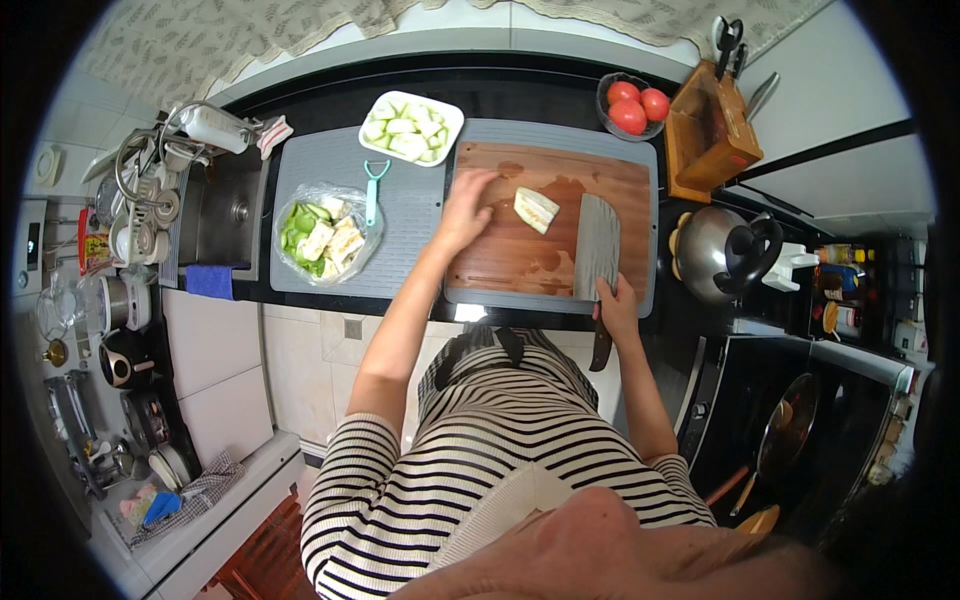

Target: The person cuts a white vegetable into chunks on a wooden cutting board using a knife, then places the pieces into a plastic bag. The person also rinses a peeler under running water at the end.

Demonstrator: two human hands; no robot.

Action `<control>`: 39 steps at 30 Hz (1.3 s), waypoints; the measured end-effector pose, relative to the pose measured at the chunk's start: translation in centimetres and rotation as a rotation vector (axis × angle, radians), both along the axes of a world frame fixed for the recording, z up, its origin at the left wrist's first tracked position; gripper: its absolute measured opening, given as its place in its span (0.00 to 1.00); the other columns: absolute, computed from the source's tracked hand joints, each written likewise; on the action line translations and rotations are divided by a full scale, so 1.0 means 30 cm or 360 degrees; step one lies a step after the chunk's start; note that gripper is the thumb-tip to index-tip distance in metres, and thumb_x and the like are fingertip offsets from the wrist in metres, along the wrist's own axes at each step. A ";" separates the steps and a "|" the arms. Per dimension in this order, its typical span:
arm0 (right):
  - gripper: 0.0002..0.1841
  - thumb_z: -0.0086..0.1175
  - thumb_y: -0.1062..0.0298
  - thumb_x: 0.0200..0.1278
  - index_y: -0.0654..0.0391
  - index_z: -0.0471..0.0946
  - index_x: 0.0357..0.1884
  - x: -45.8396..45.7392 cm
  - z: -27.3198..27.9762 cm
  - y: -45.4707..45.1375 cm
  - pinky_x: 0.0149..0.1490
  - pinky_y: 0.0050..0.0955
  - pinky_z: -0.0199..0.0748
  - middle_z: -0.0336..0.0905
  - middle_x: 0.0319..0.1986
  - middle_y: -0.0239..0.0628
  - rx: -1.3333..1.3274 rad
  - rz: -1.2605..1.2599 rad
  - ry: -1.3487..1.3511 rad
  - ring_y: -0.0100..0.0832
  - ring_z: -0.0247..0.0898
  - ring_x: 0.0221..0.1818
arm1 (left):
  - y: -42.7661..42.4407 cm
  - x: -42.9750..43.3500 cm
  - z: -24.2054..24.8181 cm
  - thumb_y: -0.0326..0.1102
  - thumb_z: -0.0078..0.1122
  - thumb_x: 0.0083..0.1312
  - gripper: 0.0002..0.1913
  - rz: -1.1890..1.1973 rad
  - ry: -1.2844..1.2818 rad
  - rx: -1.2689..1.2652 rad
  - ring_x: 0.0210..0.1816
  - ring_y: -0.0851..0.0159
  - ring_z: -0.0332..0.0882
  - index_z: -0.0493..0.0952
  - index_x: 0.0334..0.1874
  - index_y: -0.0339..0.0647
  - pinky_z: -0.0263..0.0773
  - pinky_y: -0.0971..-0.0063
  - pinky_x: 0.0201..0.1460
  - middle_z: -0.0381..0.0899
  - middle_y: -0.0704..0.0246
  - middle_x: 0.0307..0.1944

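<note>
A wet wooden cutting board (495, 259) lies on a grey mat before me. Near its middle rests one pale green piece of peeled gourd or melon (535, 210), its seedy core showing. My right hand (618, 306) grips the dark handle of a cleaver (597, 244), whose broad blade lies over the right part of the board. My left hand (469, 210) is over the board's left edge, fingers apart and holding nothing, a short way left of the piece.
A white dish (409, 129) of cut chunks stands behind the mats. A plastic bag (322, 236) of peelings and cores and a turquoise peeler (372, 196) lie left. At right are a glass bowl (631, 133) of tomatoes, a knife block (701, 142) and a kettle (716, 251).
</note>
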State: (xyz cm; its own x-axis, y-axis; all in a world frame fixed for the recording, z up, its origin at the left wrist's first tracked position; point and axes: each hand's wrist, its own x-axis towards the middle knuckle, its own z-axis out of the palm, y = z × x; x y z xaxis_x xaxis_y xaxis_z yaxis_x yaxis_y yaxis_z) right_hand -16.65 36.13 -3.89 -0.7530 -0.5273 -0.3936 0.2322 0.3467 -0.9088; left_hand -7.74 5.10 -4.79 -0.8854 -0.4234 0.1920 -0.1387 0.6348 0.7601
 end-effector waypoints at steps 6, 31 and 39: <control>0.12 0.49 0.65 0.70 0.64 0.73 0.45 0.021 -0.027 0.046 0.20 0.22 0.65 0.72 0.25 0.30 -0.0013 -0.0034 -0.0125 0.21 0.64 0.15 | 0.088 -0.193 -0.073 0.22 0.64 0.49 0.28 -0.0395 -0.0502 -0.0210 0.62 0.47 0.64 0.73 0.56 0.44 0.60 0.62 0.68 0.70 0.57 0.58; 0.14 0.47 0.62 0.70 0.66 0.72 0.42 -0.090 -0.093 -0.068 0.22 0.28 0.66 0.72 0.22 0.36 0.0070 0.0394 -0.0320 0.25 0.66 0.15 | 0.221 -0.058 -0.142 0.25 0.66 0.51 0.11 0.0434 -0.0224 0.0047 0.28 0.65 0.75 0.76 0.36 0.36 0.74 0.73 0.35 0.74 0.63 0.34; 0.15 0.46 0.62 0.70 0.67 0.71 0.43 -0.118 -0.079 -0.096 0.23 0.30 0.67 0.71 0.21 0.37 0.0153 0.0515 -0.0266 0.28 0.66 0.13 | 0.218 -0.057 -0.138 0.25 0.67 0.51 0.10 0.0455 -0.0225 0.0142 0.28 0.68 0.75 0.78 0.35 0.35 0.75 0.75 0.36 0.76 0.64 0.33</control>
State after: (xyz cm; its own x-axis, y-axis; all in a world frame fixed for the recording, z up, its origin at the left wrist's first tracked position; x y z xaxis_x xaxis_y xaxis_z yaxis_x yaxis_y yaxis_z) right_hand -20.19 33.26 -6.25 -0.4747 -0.6818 -0.5565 0.2392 0.5086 -0.8271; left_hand -9.46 11.63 -8.94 -0.7436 -0.6681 0.0265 -0.4099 0.4867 0.7714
